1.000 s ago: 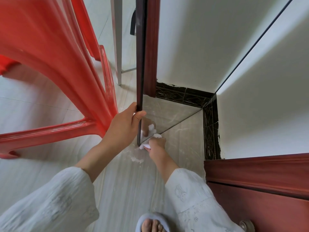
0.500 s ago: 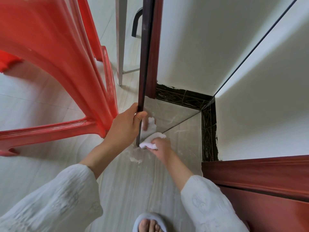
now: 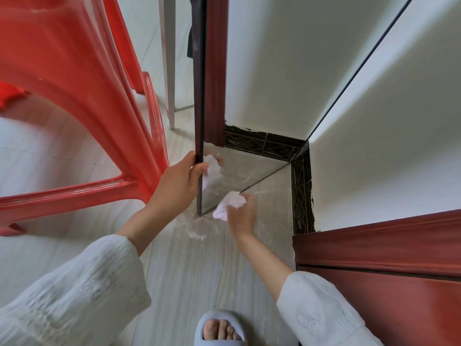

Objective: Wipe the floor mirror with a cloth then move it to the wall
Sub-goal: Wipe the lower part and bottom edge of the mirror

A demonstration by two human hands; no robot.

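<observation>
Right hand (image 3: 240, 216) grips the cloth (image 3: 230, 204) against the mirror (image 3: 239, 176), seemingly touching; left hand (image 3: 178, 182) pinches its edge

Tall dark-framed floor mirror (image 3: 249, 96) upright in room corner, bottom edge on floor. Crumpled white cloth (image 3: 230, 204) against its lower glass.

Out past your left hand you have a stack of red plastic chairs (image 3: 74, 101) standing on the pale, streaked floor tiles (image 3: 189, 275), and beyond it a slim white leg (image 3: 169, 71) of some furniture you cannot make out. Ahead of your hands, white walls (image 3: 399, 151) meet in a corner, edged at the floor by a dark patterned skirting (image 3: 301, 196). By your right forearm there is a reddish-brown wooden door frame (image 3: 386, 248), and soft, even light falls on the walls.
</observation>
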